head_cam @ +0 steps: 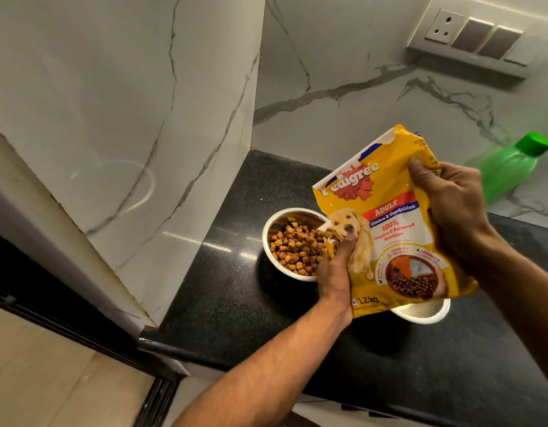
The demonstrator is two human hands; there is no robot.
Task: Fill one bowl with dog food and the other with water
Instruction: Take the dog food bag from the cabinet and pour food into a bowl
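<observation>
A yellow dog food bag [393,229] is held tilted over the black counter, its torn corner at the rim of a steel bowl [268,241]. That bowl holds a heap of brown and orange kibble [297,248]. My left hand [336,266] grips the bag's lower left edge beside the torn opening. My right hand [448,204] holds the bag's upper right side. A second bowl [426,315] with a white inside sits mostly hidden under the bag's bottom edge. A green bottle [513,167] with a green cap stands at the back right.
The black granite counter [235,303] ends in a front edge near me and meets white marble walls on the left and behind. A switch plate with a socket [470,38] is on the back wall, upper right. Floor lies at lower left.
</observation>
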